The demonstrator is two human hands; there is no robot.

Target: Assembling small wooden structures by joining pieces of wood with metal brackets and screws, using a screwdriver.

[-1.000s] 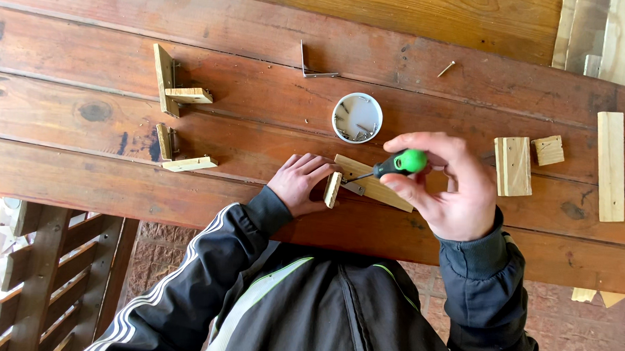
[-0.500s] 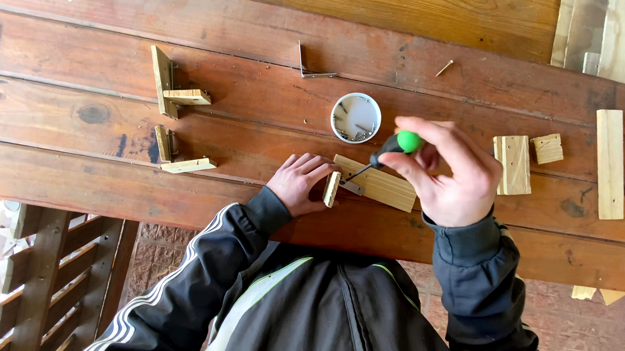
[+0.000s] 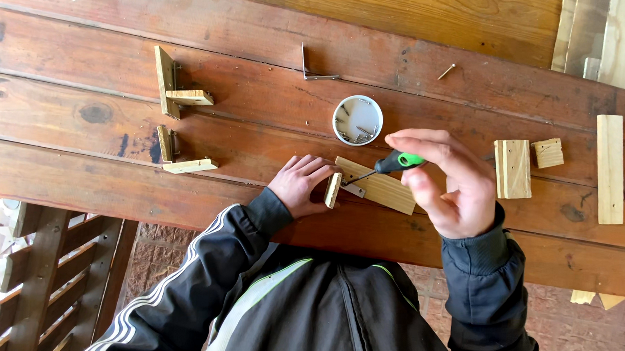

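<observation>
My right hand grips a screwdriver with a green and black handle. Its tip rests on a metal corner bracket between a flat wooden piece and a small upright wooden block. My left hand presses against that small block and holds it in place on the wooden table.
A white round cup of screws stands just beyond the workpiece. Two joined L-shaped wood assemblies lie at left. A loose metal bracket and a screw lie farther back. Several wood blocks and a strip are at right.
My right hand with the screwdriver has shifted a little up and turned about the handle. My left hand and the wooden pieces have stayed put.
</observation>
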